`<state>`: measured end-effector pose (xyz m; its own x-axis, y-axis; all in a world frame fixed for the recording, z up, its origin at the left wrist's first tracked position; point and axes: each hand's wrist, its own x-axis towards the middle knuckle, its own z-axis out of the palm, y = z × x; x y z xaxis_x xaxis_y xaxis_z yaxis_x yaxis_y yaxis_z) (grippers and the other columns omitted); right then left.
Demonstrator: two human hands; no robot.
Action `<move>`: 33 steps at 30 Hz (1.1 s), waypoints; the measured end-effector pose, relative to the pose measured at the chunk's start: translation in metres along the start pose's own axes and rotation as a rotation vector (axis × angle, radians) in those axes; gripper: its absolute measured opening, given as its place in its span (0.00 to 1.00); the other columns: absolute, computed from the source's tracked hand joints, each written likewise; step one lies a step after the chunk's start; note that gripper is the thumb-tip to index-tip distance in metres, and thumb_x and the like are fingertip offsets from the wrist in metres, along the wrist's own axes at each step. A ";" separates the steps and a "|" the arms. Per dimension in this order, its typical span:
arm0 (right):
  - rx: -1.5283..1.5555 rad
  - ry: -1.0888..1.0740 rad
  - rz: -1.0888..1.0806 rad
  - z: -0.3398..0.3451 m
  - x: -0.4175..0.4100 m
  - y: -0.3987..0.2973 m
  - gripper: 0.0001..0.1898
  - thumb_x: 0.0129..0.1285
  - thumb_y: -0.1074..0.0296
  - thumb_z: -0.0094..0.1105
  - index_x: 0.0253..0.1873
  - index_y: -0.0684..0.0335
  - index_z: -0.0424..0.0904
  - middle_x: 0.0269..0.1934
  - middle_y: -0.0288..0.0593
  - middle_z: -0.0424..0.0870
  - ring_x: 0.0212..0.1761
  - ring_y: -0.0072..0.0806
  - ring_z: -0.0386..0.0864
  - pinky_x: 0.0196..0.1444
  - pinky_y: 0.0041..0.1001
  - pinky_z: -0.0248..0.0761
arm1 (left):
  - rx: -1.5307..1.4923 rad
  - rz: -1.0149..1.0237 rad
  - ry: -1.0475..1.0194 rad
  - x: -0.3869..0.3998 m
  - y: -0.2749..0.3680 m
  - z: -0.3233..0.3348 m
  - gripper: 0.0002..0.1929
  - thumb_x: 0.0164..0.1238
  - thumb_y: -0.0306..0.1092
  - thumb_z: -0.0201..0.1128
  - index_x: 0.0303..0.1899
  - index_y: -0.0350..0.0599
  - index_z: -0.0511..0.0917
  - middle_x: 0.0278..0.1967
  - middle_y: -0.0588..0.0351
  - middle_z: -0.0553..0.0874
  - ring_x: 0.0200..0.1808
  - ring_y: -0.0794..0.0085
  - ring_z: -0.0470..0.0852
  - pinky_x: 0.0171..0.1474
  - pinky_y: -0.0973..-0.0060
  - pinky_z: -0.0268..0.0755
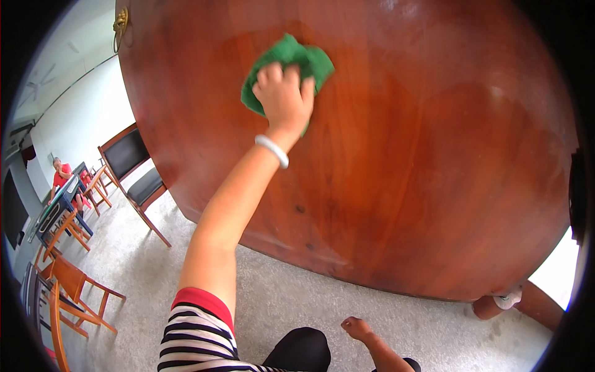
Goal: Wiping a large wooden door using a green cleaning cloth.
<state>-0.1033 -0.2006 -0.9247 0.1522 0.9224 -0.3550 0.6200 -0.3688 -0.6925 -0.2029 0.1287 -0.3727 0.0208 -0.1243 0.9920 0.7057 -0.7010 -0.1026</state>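
My left hand (284, 97) presses a green cloth (288, 51) against the reddish-brown side of a large varnished wooden drum (372, 162). Its fingers are spread over the cloth and slightly blurred, and a white bangle (272, 150) circles the wrist. Folds of the cloth stick out above and beside the fingers. Darker, damp-looking patches show on the wood around the cloth. Low in the view, my right hand (357, 328) hangs above the floor with its fingers curled in, apart from the drum. Nothing shows in it.
A brass ring handle (121, 25) is fixed at the drum's upper left. A chair with black padding (135, 162) stands left of the drum. Wooden chairs (69, 279) and a seated person (61, 174) at a table are farther left. A wooden support (488, 307) shows at lower right.
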 end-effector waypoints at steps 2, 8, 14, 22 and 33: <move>-0.004 0.058 0.003 0.003 0.000 -0.003 0.19 0.68 0.50 0.60 0.49 0.59 0.86 0.46 0.52 0.89 0.51 0.47 0.86 0.54 0.39 0.78 | -0.019 0.222 -0.118 -0.041 0.000 -0.008 0.13 0.57 0.39 0.68 0.41 0.44 0.83 0.49 0.51 0.80 0.59 0.50 0.72 0.53 0.53 0.63; 0.050 0.121 -0.131 0.001 -0.006 -0.037 0.18 0.68 0.50 0.61 0.42 0.63 0.86 0.43 0.52 0.88 0.47 0.48 0.85 0.52 0.40 0.77 | 0.004 0.121 -0.063 0.014 -0.021 -0.005 0.11 0.60 0.40 0.67 0.36 0.43 0.85 0.49 0.49 0.81 0.58 0.50 0.73 0.52 0.51 0.64; 0.194 0.448 -0.361 0.022 -0.002 -0.067 0.11 0.67 0.58 0.64 0.41 0.61 0.84 0.43 0.50 0.86 0.48 0.49 0.83 0.51 0.42 0.77 | -0.024 -0.153 0.039 0.029 0.011 0.008 0.16 0.65 0.45 0.66 0.44 0.43 0.83 0.50 0.48 0.79 0.57 0.47 0.73 0.53 0.49 0.64; 0.173 0.238 -0.550 0.036 -0.046 -0.130 0.19 0.69 0.53 0.62 0.58 0.56 0.79 0.61 0.48 0.78 0.67 0.46 0.73 0.68 0.46 0.65 | 0.017 0.245 -0.053 -0.014 -0.021 -0.006 0.17 0.57 0.42 0.69 0.47 0.48 0.83 0.53 0.52 0.80 0.59 0.53 0.73 0.52 0.53 0.64; 0.147 0.378 -0.483 0.046 -0.052 -0.137 0.21 0.68 0.53 0.62 0.60 0.56 0.79 0.64 0.49 0.75 0.68 0.47 0.72 0.68 0.46 0.63 | -0.086 0.251 -0.192 -0.063 0.018 -0.013 0.15 0.57 0.40 0.64 0.41 0.40 0.81 0.56 0.47 0.78 0.59 0.48 0.72 0.55 0.47 0.63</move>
<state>-0.2315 -0.2032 -0.8398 0.1595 0.9557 0.2473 0.5784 0.1125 -0.8080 -0.2004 0.1150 -0.4383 0.3256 -0.1719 0.9297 0.5997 -0.7227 -0.3437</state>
